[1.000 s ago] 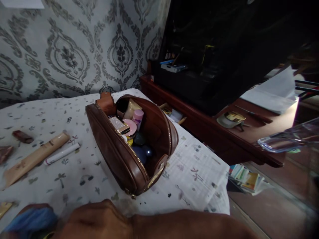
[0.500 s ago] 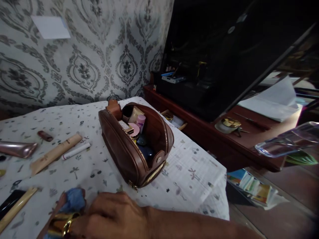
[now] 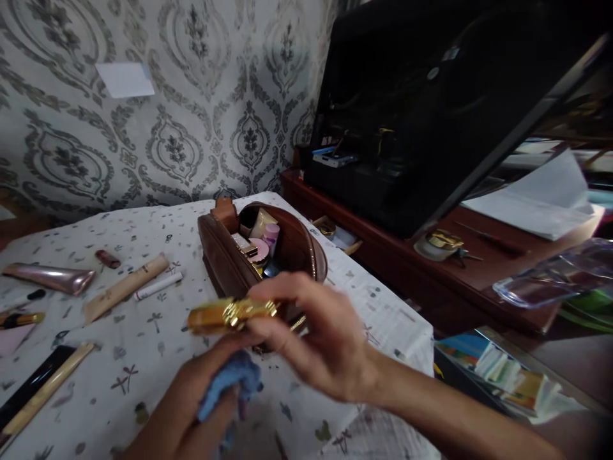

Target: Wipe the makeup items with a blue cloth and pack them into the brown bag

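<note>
My right hand [image 3: 311,338] is raised over the table, its fingers pinched on a shiny gold tube [image 3: 225,315] held level. Just below it my left hand [image 3: 191,409] is closed on a crumpled blue cloth [image 3: 230,380]. Behind both hands an open brown leather cosmetic pouch [image 3: 225,255] stands on the patterned tablecloth [image 3: 143,332], with a pink compact, a pink-capped bottle and other cosmetics showing inside. My right hand hides the pouch's near end.
Loose cosmetics lie at the left: a rose-gold tube [image 3: 52,279], a beige tube [image 3: 124,289], a white stick [image 3: 158,286], a small dark red case [image 3: 108,259], a black-and-gold item [image 3: 43,383]. A dark wooden cabinet [image 3: 412,268] stands to the right with a glass tray [image 3: 555,281].
My right hand has lifted from the table's near edge with the gold tube, up in front of the pouch. The left hand with the blue cloth has come up beneath it.
</note>
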The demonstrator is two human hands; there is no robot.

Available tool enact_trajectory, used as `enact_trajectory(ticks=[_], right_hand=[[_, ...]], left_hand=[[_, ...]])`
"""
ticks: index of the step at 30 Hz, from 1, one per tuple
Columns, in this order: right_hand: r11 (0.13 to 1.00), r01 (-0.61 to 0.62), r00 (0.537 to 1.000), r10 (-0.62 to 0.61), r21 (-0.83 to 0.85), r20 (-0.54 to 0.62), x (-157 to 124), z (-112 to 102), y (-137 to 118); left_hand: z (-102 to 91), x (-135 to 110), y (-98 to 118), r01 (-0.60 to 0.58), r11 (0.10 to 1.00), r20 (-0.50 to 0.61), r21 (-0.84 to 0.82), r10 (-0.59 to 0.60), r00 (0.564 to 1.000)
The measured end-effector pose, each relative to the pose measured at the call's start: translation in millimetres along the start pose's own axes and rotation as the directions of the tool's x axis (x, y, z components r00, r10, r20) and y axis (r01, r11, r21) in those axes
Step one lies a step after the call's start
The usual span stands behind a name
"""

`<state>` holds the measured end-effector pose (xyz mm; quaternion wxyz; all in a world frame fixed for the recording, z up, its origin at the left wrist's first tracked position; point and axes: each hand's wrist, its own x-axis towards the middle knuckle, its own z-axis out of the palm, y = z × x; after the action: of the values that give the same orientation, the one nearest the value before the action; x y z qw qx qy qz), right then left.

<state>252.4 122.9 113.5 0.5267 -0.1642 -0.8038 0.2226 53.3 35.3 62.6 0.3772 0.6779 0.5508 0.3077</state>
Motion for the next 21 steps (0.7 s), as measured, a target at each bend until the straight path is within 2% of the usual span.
enact_trajectory(ticks=[3, 6, 10, 15, 18, 21], right_hand=[[0.985, -0.078, 0.994, 0.065, -0.153, -0.088, 13, -28, 10], [0.946, -0.148, 0.989, 0.141, -0.29, -0.046, 21, -47, 30], [0.892, -0.171, 0.952, 0.259, -0.418, 0.163, 28, -65, 51], [0.83, -0.129, 0.855, 0.371, -0.542, 0.364, 38, -78, 63], [0.814, -0.068, 0.804, 0.387, -0.576, 0.451, 46, -80, 65], [0.824, -0.004, 0.775, 0.36, -0.567, 0.519, 50, -81, 66]], left_hand=[[19.1, 13, 25, -0.115, 0.993, 0.153, 0.03, 0.109, 0.982], [39.2, 31, 33, -0.117, 0.989, 0.213, 0.095, 0.095, 0.972], [51.5, 45, 17, -0.11, 0.989, 0.191, 0.101, 0.089, 0.978], [46.2, 49, -6, -0.136, 0.991, 0.22, 0.013, 0.13, 0.967], [53.1, 52, -21, -0.143, 0.99, 0.266, -0.018, 0.142, 0.953], [65.1, 52, -36, -0.173, 0.984, 0.326, -0.047, 0.179, 0.928]])
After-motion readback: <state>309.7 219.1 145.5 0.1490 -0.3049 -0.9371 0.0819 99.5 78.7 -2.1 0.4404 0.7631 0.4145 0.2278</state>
